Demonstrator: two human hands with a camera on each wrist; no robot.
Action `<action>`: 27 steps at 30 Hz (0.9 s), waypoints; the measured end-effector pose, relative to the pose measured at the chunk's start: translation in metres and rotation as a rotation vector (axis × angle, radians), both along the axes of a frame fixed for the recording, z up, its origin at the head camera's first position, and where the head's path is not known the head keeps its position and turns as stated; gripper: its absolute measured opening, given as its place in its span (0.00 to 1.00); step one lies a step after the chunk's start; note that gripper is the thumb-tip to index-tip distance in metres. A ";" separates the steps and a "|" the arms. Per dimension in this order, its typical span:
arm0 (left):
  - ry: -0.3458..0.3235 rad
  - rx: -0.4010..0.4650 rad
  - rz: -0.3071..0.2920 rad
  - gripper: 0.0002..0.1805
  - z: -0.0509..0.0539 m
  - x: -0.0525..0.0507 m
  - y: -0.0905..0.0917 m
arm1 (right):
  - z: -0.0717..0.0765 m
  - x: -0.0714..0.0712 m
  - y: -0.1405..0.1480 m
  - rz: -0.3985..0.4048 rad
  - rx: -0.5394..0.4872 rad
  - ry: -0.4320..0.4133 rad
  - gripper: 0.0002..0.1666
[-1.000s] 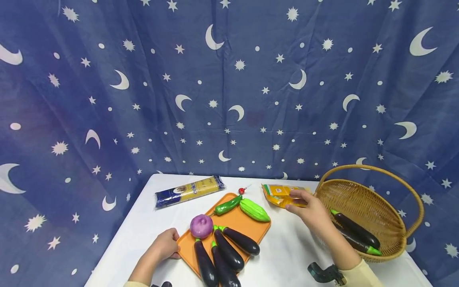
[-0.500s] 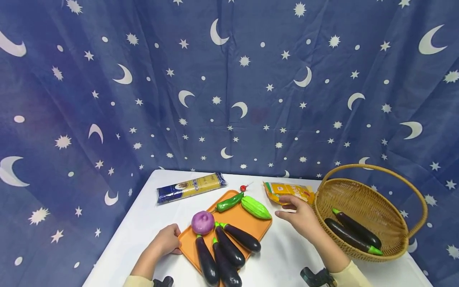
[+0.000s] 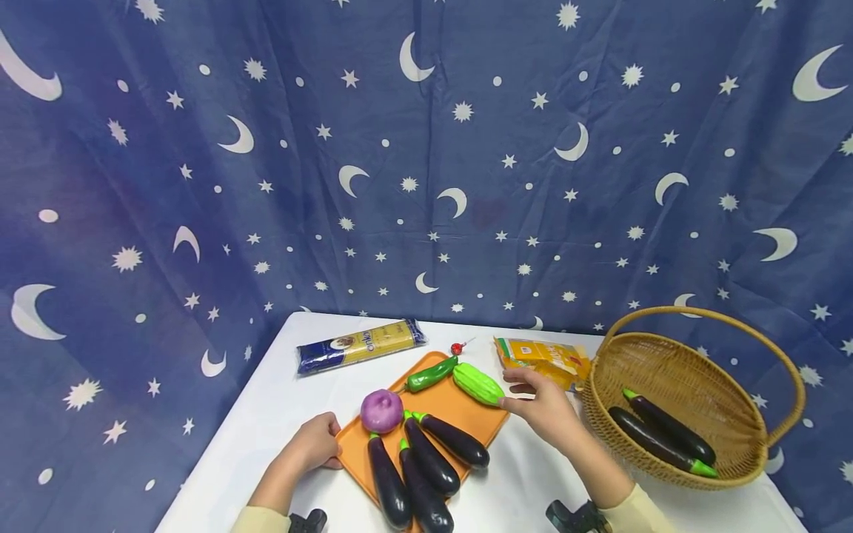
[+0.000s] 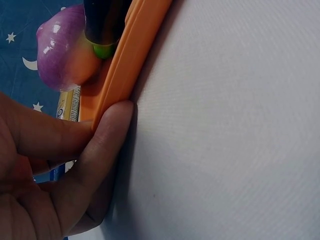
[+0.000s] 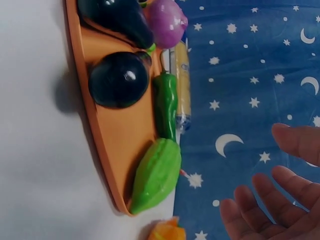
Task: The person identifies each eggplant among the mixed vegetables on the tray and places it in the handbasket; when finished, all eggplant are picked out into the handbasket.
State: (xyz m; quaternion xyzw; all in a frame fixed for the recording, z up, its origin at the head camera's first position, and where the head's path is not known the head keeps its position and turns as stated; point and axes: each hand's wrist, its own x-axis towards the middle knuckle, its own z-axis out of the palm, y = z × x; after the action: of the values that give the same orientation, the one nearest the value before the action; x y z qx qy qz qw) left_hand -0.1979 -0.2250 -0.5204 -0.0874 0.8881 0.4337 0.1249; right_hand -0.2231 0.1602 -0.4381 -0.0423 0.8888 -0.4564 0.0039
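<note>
My left hand (image 3: pixel 312 447) pinches the left corner of an orange tray (image 3: pixel 460 403); in the left wrist view its thumb and a finger hold the rim (image 4: pixel 131 55). The tray bears a purple onion (image 3: pixel 382 411), a green pepper (image 3: pixel 432 374), a light green ridged gourd (image 3: pixel 477 383) and several eggplants (image 3: pixel 456 440). Beside the tray's right corner, by the gourd's end, is my right hand (image 3: pixel 548 414), fingers relaxed and apart. The right wrist view shows this hand (image 5: pixel 280 200) holding nothing.
A wicker basket (image 3: pixel 680 370) with two eggplants (image 3: pixel 671 427) stands at the right. Behind my right hand lies an orange packet (image 3: pixel 543 355). A blue and yellow pasta packet (image 3: pixel 362 345) and a small red item (image 3: pixel 457 348) lie near the back edge.
My right hand has moved left and toward the front, from the orange packet to the tray's right corner. My left hand keeps its hold on the tray. The head view has shifted slightly.
</note>
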 end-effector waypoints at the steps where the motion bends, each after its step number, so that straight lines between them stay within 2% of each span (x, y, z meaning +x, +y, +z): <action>1: -0.001 -0.002 -0.001 0.12 0.000 0.000 0.000 | -0.001 0.000 -0.002 -0.001 -0.001 -0.007 0.29; 14: -0.015 0.000 -0.002 0.12 0.002 0.000 0.001 | -0.013 0.001 -0.018 -0.009 -0.024 -0.045 0.29; 21: -0.031 0.001 0.015 0.12 0.003 -0.001 0.002 | -0.016 0.000 -0.025 0.016 -0.020 -0.055 0.30; 27: -0.030 0.009 0.002 0.12 0.003 -0.001 0.001 | -0.020 0.002 -0.031 0.031 -0.051 -0.090 0.30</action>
State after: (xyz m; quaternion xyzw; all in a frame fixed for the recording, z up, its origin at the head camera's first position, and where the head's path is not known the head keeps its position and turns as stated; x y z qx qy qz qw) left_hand -0.1990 -0.2239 -0.5174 -0.0945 0.8840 0.4365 0.1382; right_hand -0.2213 0.1290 -0.4577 -0.0354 0.8751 -0.4800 0.0499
